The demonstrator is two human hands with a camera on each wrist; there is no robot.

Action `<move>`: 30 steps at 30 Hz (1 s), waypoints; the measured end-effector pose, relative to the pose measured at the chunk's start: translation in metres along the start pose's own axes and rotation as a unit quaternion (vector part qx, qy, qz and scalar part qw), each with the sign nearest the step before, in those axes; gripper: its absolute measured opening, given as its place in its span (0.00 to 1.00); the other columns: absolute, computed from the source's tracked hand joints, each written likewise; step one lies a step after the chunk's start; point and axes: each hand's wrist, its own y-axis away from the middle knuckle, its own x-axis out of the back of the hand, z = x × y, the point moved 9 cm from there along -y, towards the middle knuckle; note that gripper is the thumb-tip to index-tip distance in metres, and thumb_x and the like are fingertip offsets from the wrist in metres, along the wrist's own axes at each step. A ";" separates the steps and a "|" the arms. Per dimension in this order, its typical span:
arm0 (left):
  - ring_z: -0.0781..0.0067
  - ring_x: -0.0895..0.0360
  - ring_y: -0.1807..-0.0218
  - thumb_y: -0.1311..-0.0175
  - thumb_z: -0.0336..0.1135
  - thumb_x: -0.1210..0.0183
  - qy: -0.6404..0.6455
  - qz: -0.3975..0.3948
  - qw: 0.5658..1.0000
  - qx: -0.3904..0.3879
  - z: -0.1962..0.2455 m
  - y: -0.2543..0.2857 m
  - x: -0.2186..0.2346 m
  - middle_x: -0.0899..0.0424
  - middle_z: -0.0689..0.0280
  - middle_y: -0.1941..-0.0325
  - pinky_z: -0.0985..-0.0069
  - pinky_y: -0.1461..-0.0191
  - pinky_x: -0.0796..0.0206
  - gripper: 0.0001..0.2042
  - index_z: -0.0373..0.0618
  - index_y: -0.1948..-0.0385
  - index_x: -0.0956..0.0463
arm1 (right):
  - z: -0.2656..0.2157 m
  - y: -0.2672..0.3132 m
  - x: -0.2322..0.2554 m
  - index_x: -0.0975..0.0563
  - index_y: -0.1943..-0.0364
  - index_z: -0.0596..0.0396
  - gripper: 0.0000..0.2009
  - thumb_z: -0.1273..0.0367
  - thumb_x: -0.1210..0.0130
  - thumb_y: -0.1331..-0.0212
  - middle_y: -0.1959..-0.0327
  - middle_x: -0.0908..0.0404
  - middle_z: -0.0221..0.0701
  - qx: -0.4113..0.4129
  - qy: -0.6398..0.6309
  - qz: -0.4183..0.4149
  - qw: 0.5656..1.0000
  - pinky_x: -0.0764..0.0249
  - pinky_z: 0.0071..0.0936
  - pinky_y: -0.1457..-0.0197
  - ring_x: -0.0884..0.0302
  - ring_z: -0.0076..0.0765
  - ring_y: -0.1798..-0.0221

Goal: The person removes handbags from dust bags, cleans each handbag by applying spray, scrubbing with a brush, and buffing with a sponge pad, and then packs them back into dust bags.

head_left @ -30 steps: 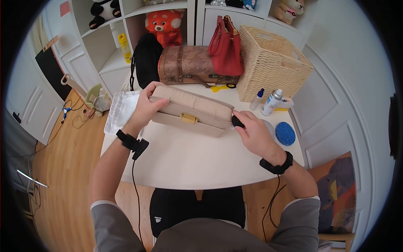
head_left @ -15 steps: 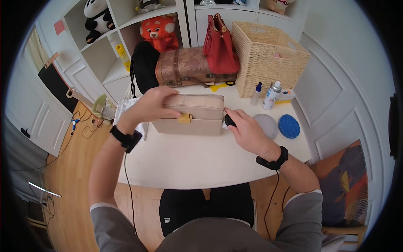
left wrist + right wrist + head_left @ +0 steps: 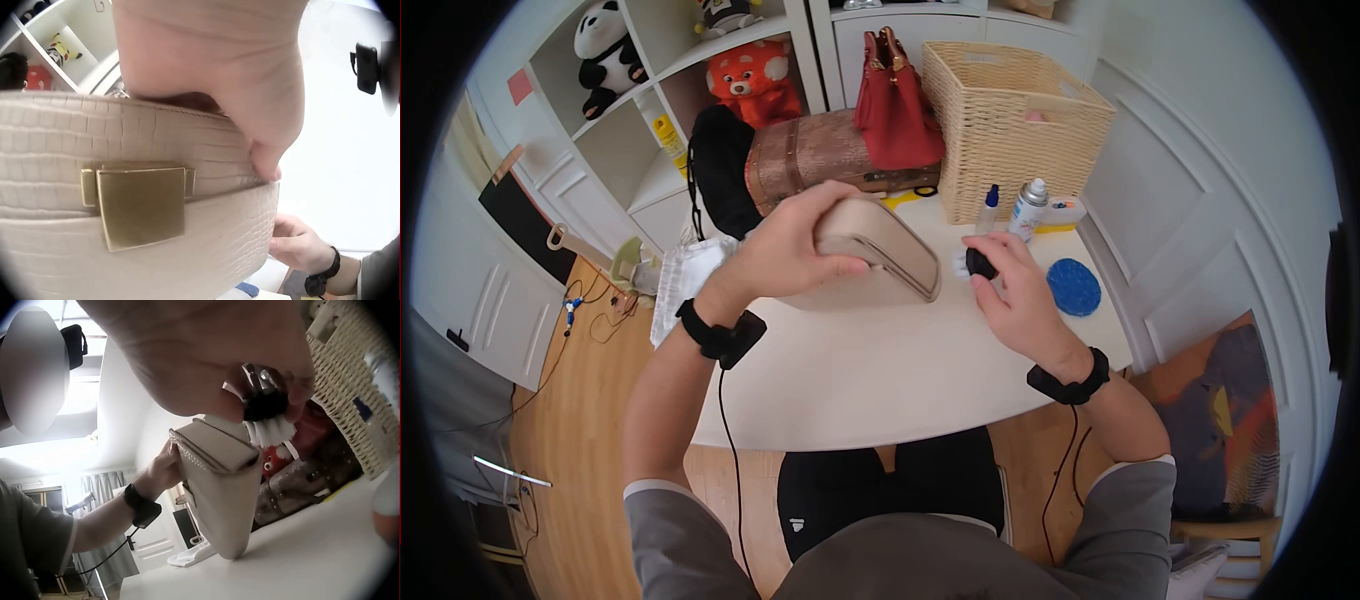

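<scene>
Head view: beige bag (image 3: 885,240) is between the hands on or just over the desk (image 3: 830,405), in front of the person. Its long axis runs roughly side to side, a bit skewed, with the narrow end panel facing the right hand (image 3: 1022,305). Left hand (image 3: 785,245) is the nearer one, in contact; right hand is off the end panel, small gap, not touching the bag. Left hand grips the bag from above, thumb bent down on the near side, the other fingers going over the top; their tips are hidden, so exact curl can't be told. Left wrist view has the gold clasp (image 3: 142,206) on the front below that hand, closed-looking, no finger on it. Right hand is partly closed, thumb and fingers pinching a small black-backed brush (image 3: 980,263), white bristles (image 3: 961,264) out toward the bag end. Right wrist view shows the bag with its lower end at the desk surface; whether it bears weight there is unclear. Near the right hand: blue disc (image 3: 1073,287) to its right, spray can (image 3: 1028,208) and blue-capped bottle (image 3: 988,212) beyond. White cloth (image 3: 683,285) lies beside the left forearm.
</scene>
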 end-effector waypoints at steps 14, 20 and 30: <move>0.74 0.19 0.47 0.50 0.41 0.16 0.106 0.118 0.986 -0.047 -0.032 0.035 0.033 0.15 0.64 0.49 0.71 0.39 0.26 0.37 0.40 0.39 0.26 | -0.157 -0.100 -0.061 0.21 0.39 0.57 0.23 0.77 0.35 0.40 0.49 0.22 0.42 0.280 -0.052 -0.010 0.958 0.20 0.39 0.51 0.17 0.49 0.53; 0.75 0.18 0.46 0.50 0.41 0.16 0.131 0.090 0.987 -0.030 -0.031 0.032 0.028 0.14 0.63 0.49 0.72 0.39 0.26 0.36 0.39 0.40 0.25 | -0.150 -0.084 -0.047 0.20 0.37 0.56 0.25 0.77 0.33 0.41 0.47 0.23 0.43 0.238 -0.007 -0.007 0.971 0.20 0.39 0.51 0.17 0.51 0.52; 0.76 0.20 0.46 0.47 0.36 0.20 0.163 0.149 0.975 -0.003 -0.070 0.038 0.054 0.16 0.66 0.50 0.74 0.40 0.26 0.30 0.40 0.43 0.24 | -0.085 -0.049 -0.032 0.22 0.35 0.60 0.25 0.78 0.35 0.39 0.45 0.22 0.45 0.127 0.061 -0.078 0.987 0.22 0.41 0.45 0.19 0.53 0.48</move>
